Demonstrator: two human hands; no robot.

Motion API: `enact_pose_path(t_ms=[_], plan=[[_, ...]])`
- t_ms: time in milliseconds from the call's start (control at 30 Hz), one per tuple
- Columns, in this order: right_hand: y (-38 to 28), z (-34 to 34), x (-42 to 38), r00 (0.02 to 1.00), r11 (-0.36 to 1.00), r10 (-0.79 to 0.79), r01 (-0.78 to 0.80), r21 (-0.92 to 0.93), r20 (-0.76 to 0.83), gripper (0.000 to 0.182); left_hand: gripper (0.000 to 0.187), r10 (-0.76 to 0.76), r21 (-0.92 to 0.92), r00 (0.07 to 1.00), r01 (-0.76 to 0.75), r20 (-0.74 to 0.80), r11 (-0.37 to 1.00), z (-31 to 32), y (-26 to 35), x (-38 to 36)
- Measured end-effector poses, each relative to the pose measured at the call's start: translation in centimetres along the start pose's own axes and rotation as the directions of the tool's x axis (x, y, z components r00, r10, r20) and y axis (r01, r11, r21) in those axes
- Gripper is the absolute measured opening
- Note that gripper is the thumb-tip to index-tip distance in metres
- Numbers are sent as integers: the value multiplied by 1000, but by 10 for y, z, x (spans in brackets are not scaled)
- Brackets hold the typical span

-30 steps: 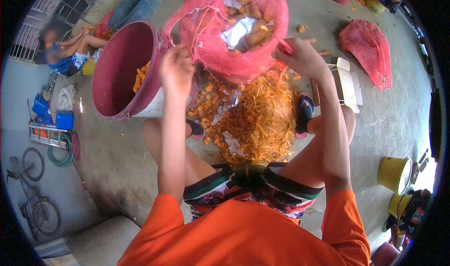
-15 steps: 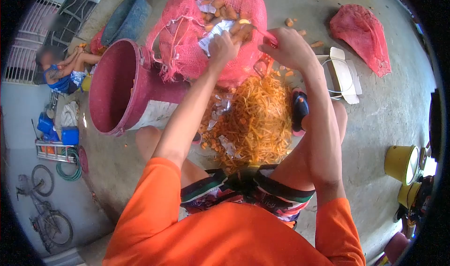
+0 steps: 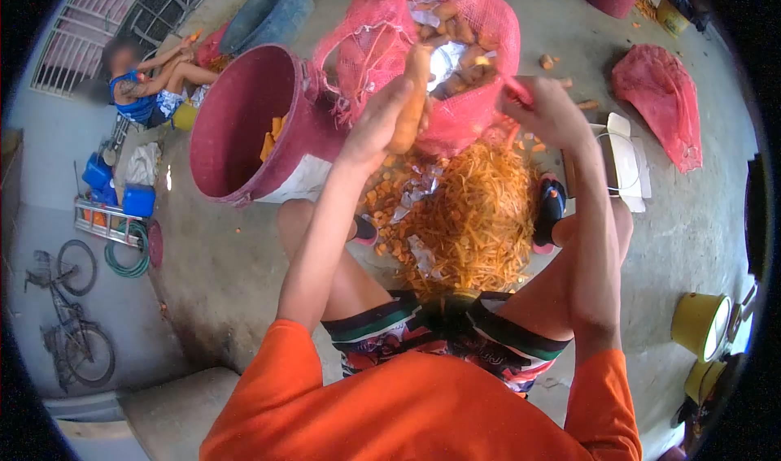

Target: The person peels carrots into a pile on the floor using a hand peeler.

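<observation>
My left hand [image 3: 378, 128] is closed around a long, brownish-orange carrot [image 3: 412, 103], held upright in front of the pink mesh sack. In my right hand [image 3: 555, 113] is a red-handled tool [image 3: 518, 92]; its working end is too blurred to make out. The open pink mesh sack [image 3: 370, 50] holds more unpeeled carrots [image 3: 465, 32] and crumpled paper [image 3: 444, 61]. Below my hands, between my feet, lies a heap of orange peelings [image 3: 476, 225] with cut bits around it. Orange pieces [image 3: 272, 140] lie inside the large maroon tub [image 3: 244, 79] at the left.
A white carton [image 3: 622, 164] and a second pink mesh sack [image 3: 659, 95] lie on the right. Yellow buckets [image 3: 698, 327] stand farther right. Another person [image 3: 150, 91] sits at the upper left near a blue-grey tub [image 3: 268, 14]. A bicycle [image 3: 77, 323] is by the left wall.
My left hand has drawn back from the sack's mouth, bringing the carrot upright. My right hand has moved right with the tool. The view has shifted, and orange pieces now show inside the maroon tub.
</observation>
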State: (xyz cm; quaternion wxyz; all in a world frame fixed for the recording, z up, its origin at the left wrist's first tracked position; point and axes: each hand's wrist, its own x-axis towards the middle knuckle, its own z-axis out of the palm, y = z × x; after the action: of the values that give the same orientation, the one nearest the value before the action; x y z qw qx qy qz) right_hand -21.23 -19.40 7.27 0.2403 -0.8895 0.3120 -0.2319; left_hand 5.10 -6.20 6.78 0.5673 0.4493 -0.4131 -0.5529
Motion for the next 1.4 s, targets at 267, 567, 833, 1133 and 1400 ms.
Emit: enact_pose_path(t_ms=[267,567,833,1133,1400], plan=[[-33,43,12,952,948,-307,306,91,2,28,42,315,444,932,-210,-179,871,14,-37,-17],[-38,64,25,964,966,-257,256,28,65,31,39,436,563,893,-303,-114,769,-2,-22,-29],[-10,32,50,990,997,30,-38,60,137,24,45,444,337,889,-386,-113,859,-27,-41,-32],[-80,72,29,876,725,-479,426,541,-48,28,43,-138,-611,987,60,-81,790,-10,-47,-27],[-19,57,52,986,796,-107,161,583,-127,23,38,-171,-527,984,124,-42,841,-6,-45,-40]])
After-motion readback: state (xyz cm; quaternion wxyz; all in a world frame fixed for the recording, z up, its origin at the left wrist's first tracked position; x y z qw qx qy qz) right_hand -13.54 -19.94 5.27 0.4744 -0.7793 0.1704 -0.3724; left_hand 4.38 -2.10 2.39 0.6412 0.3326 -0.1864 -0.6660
